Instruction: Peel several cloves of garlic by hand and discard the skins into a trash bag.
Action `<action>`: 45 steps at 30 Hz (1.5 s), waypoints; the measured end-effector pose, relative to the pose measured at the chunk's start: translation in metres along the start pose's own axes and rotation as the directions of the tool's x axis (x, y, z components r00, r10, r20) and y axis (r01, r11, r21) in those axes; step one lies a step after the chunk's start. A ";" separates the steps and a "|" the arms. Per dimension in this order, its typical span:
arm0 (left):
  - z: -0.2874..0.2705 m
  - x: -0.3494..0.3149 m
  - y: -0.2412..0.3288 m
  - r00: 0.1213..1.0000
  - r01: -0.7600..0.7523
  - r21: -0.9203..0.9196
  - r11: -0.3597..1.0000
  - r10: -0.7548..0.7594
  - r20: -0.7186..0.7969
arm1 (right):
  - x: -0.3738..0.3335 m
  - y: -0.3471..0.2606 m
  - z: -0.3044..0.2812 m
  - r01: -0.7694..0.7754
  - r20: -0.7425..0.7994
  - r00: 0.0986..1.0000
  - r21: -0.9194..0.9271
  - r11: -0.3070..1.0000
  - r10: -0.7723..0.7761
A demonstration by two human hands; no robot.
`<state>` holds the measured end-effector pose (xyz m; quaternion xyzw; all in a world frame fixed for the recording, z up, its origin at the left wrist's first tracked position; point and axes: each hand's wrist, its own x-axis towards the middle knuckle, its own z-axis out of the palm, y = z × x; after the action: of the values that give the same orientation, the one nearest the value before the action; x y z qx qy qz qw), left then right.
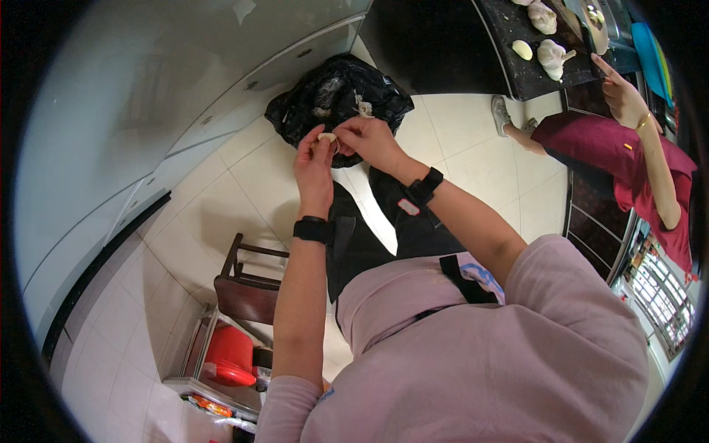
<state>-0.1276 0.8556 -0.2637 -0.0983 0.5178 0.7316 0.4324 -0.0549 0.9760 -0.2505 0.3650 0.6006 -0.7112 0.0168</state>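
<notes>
A pale garlic clove (327, 137) sits between the thumb and fingers of my left hand (314, 176). From the right, my right hand (373, 148) pinches at the clove's edge, where a thin pale bit, perhaps its skin, shows by the fingertips. Both hands are over the near side of a black plastic garbage bag (292, 111), its mouth gathered open on the floor with some light scraps inside. Dark bands circle both my wrists.
On the dark counter (528, 81) at the upper right lie garlic bulbs (552, 59), a loose peeled clove (522, 49) and a knife (588, 38). A co-worker in dark red stands there, a hand (626, 102) at the knife. A wooden chair (247, 295) stands at left.
</notes>
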 end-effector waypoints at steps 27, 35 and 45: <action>-0.003 0.001 0.005 0.992 0.122 -0.216 0.969 -0.123 0.009 | 0.006 0.013 -0.003 0.086 -0.168 0.981 -0.092 0.992 -0.101; -0.016 0.003 -0.003 0.990 0.113 -0.216 0.970 -0.129 -0.062 | 0.051 0.060 -0.015 0.059 -0.182 0.976 -0.311 0.949 -0.120; -0.020 -0.005 -0.013 0.968 0.193 -0.072 0.979 -0.202 -0.151 | 0.040 0.055 -0.010 0.060 -0.112 0.987 -0.414 0.908 -0.117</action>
<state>-0.1216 0.8378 -0.2782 -0.2190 0.5170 0.6893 0.4577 -0.0537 0.9854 -0.3186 0.3728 0.7517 -0.5437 0.0198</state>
